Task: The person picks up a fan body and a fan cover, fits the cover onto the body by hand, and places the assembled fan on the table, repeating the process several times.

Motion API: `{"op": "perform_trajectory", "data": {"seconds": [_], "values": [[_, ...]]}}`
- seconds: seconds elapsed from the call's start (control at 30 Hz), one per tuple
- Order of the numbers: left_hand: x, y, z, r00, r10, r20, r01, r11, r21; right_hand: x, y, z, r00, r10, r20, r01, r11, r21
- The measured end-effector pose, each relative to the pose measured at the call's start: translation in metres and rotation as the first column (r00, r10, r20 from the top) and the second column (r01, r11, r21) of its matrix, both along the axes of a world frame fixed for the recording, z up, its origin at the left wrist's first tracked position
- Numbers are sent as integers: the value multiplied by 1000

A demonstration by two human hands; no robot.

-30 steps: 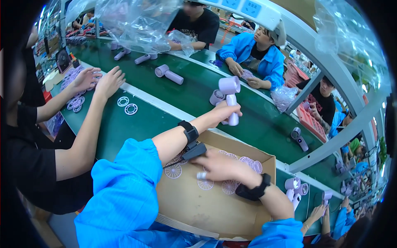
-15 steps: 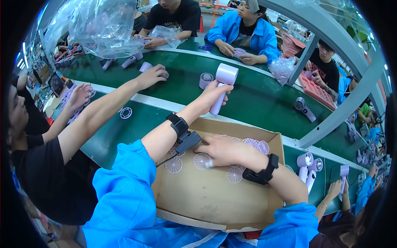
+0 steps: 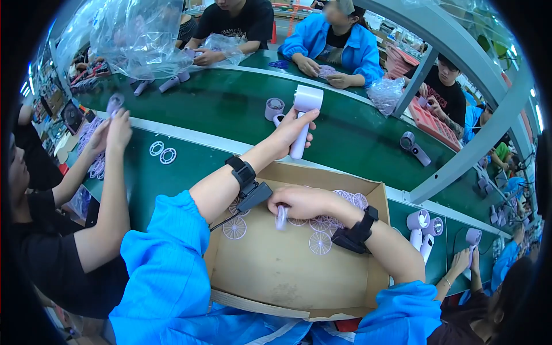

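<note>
A lilac cylinder-headed plastic handheld fan (image 3: pixel 309 99) is held up beyond the far edge of the shallow brown cardboard box (image 3: pixel 276 287), its handle gripped by the left hand (image 3: pixel 287 137), fingers wrapped round. Inside the box, toward its far side, a pale lilac plastic piece (image 3: pixel 281 218) is pinched by the right hand (image 3: pixel 296 201); piece blurred, exact shape cannot be told. Flat round lilac spoked plastic grilles (image 3: pixel 320 243) are scattered in the box, some overlapped at its far right. Beyond the box, another lilac fan (image 3: pixel 275 108) is placed on the long green belt (image 3: pixel 230 109). Right of the box, two lilac-headed fans (image 3: pixel 418 219) are set side by side. Left of the box, two pale plastic rings (image 3: pixel 168 156) are laid on the green tabletop (image 3: pixel 149 190).
</note>
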State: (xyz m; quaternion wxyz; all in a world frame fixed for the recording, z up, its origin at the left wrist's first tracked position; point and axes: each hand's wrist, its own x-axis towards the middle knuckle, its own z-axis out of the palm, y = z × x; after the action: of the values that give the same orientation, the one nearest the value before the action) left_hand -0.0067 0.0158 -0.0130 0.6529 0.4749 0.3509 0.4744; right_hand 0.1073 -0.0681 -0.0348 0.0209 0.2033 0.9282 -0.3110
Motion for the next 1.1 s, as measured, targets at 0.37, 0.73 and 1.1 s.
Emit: {"op": "perform_trajectory", "data": {"seconds": [0.37,0.73,1.1], "values": [[-5,14,-11,996,31,-87,-32,999,-1,40,38,36,690,-567,-450,100,690,-717],[2,-2,-5,957,291,6,-291,957,5,58,51,40,323,-792,-518,-50,532,-845],[-1,-3,6,980,0,199,-22,994,107,60,64,27,222,-835,-504,311,550,-775]]}}
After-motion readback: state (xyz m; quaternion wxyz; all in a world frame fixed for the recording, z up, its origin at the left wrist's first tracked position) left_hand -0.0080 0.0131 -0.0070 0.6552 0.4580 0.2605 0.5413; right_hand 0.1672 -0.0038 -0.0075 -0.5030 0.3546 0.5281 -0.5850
